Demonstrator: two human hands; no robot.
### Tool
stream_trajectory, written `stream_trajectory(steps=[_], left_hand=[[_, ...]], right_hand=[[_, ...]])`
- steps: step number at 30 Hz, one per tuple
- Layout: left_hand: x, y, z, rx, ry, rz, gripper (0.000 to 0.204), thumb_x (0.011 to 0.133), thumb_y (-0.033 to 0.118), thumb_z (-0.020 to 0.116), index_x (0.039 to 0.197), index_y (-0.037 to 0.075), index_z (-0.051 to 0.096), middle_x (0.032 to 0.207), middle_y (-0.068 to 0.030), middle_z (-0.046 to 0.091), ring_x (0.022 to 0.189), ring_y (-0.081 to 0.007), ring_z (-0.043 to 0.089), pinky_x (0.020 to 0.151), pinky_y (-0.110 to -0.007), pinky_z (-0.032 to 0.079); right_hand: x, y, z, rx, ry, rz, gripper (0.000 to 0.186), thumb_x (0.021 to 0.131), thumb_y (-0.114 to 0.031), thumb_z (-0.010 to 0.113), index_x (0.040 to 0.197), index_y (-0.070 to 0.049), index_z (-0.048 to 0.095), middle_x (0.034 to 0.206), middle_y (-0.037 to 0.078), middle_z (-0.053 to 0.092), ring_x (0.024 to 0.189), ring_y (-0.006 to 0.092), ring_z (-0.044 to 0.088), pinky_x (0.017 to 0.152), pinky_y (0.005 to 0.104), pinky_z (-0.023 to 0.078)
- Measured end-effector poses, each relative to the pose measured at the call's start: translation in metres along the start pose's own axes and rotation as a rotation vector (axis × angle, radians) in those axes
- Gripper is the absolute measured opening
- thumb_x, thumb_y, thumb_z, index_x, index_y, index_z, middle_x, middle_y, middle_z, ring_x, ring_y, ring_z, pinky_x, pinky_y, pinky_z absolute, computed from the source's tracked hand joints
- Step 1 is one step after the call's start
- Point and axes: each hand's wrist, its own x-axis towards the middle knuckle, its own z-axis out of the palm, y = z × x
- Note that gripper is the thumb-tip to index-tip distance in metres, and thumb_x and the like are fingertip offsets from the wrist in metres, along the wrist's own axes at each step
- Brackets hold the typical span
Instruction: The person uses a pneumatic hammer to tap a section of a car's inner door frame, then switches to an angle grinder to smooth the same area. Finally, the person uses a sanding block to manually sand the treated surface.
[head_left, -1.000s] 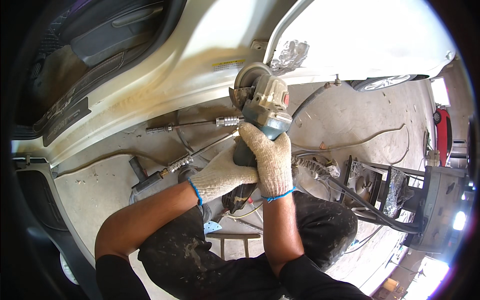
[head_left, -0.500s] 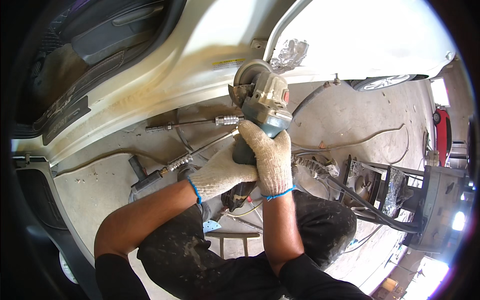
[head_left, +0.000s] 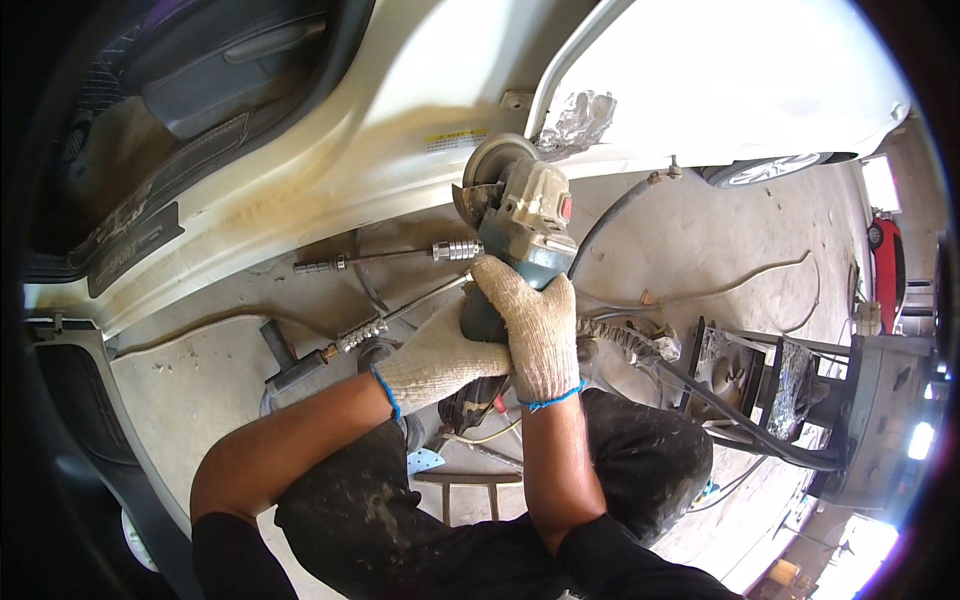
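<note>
Both my hands wear off-white knit gloves with blue cuffs and grip a dusty angle grinder [head_left: 535, 205]. My left hand [head_left: 440, 360] is closed round the lower part of its dark body. Higher up, my right hand [head_left: 540, 335] wraps the body from the right, its thumb spread to the left. The grinder's round disc [head_left: 500, 160] points away from me, close to the white car's sill [head_left: 400, 185]. Just right of the disc is a crumpled, bare-metal patch [head_left: 578, 122] at the lower edge of the white door panel [head_left: 700, 90]. Whether the disc touches the car, I cannot tell.
On the floor lie a metal rod tool [head_left: 400, 251], a T-handled tool [head_left: 295, 365] and a hose [head_left: 625, 210]. A blue sanding sheet [head_left: 425, 461] lies between my knees. To the right stands a metal frame rig [head_left: 885, 420] with a thick cable [head_left: 740, 430].
The grinder and both gloved hands have come slightly toward me and a little left. The disc has drawn back from the metal patch. My grip looks the same.
</note>
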Motion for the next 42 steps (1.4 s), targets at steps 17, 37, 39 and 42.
stream_trajectory(steps=[17, 37, 39, 42], left_hand=[[0.003, -0.005, -0.004, 0.143, 0.014, 0.019, 0.059, 0.072, 0.013, 0.079, 0.124, 0.0, 0.053, 0.111, -0.0091, 0.066, 0.103, -0.0173, 0.063, 0.091, -0.034, 0.051], [0.0, -0.001, -0.003, 0.153, 0.022, 0.072, 0.061, 0.072, 0.012, 0.08, 0.125, 0.0, 0.051, 0.112, -0.0096, 0.065, 0.101, -0.0169, 0.063, 0.09, -0.034, 0.052], [0.002, -0.003, -0.006, 0.21, 0.009, 0.087, 0.062, 0.073, 0.013, 0.08, 0.126, 0.0, 0.05, 0.112, -0.0096, 0.065, 0.101, -0.0169, 0.063, 0.09, -0.034, 0.052], [0.003, -0.007, -0.005, 0.166, 0.032, 0.091, 0.063, 0.072, 0.014, 0.079, 0.127, 0.0, 0.05, 0.112, -0.0097, 0.065, 0.102, -0.0171, 0.063, 0.091, -0.034, 0.052]], right_hand=[[0.001, 0.006, -0.004, 0.049, -0.015, 0.003, 0.034, 0.08, -0.019, 0.076, 0.106, 0.0, 0.067, 0.09, 0.005, 0.068, 0.077, 0.0122, 0.062, 0.07, 0.029, 0.052], [0.0, 0.006, -0.003, 0.104, -0.012, 0.026, 0.035, 0.08, -0.02, 0.078, 0.106, 0.001, 0.068, 0.092, 0.004, 0.068, 0.079, 0.0114, 0.061, 0.074, 0.0289, 0.05], [0.0, 0.005, -0.002, 0.11, -0.006, 0.013, 0.035, 0.08, -0.02, 0.078, 0.105, 0.001, 0.068, 0.091, 0.004, 0.068, 0.079, 0.0114, 0.061, 0.074, 0.0287, 0.05], [0.0, 0.007, -0.002, 0.145, -0.014, 0.033, 0.035, 0.079, -0.02, 0.078, 0.106, 0.001, 0.067, 0.091, 0.004, 0.068, 0.079, 0.0114, 0.061, 0.074, 0.0286, 0.05]])
